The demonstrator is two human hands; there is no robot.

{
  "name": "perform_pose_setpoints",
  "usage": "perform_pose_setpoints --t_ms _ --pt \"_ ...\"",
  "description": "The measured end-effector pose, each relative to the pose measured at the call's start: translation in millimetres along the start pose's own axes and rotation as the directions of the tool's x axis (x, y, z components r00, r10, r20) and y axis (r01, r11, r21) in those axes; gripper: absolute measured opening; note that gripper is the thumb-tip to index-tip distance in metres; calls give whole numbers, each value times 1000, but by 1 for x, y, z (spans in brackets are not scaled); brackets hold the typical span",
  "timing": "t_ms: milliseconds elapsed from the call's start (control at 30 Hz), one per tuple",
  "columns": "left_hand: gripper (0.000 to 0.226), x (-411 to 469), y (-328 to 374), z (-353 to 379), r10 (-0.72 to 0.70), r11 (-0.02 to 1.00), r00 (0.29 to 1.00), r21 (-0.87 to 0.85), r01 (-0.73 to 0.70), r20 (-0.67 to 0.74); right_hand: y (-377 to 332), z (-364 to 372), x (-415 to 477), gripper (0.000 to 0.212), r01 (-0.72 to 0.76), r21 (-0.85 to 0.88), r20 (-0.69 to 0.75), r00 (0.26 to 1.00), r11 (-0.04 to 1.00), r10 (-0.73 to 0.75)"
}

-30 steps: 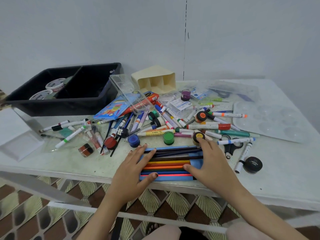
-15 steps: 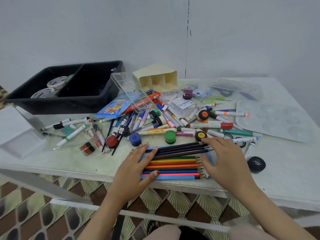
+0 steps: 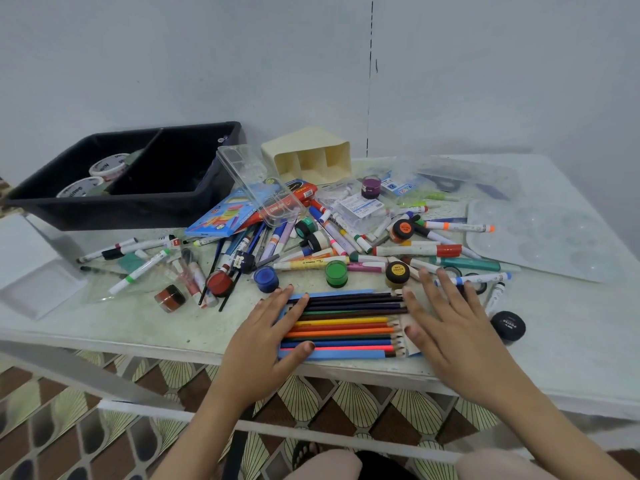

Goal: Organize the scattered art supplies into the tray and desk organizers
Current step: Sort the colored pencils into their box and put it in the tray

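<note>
Left hand (image 3: 266, 329): flat, fingers spread, tips resting on the blunt ends of a row of coloured wooden pencils (image 3: 343, 325). Right hand (image 3: 450, 329): flat and spread at the sharpened tips; contact unclear. The pencils lie between the hands on a flat blue card sleeve (image 3: 332, 355). Round black lidded jar (image 3: 508, 325) just right of the right hand. Black plastic divided tray (image 3: 114, 213) well beyond the left hand.
</note>
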State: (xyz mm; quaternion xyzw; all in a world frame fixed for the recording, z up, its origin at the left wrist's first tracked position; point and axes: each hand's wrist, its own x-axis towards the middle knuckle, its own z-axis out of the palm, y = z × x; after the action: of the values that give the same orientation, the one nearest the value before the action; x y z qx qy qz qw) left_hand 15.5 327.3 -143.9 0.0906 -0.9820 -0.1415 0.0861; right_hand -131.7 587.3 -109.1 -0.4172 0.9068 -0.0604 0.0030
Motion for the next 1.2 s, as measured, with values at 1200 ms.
perform_pose_setpoints --t_ms 1200 --pt "67 6 1 -11 -6 987 999 -158 13 43 -15 12 6 34 110 468 -228 974 877 0"
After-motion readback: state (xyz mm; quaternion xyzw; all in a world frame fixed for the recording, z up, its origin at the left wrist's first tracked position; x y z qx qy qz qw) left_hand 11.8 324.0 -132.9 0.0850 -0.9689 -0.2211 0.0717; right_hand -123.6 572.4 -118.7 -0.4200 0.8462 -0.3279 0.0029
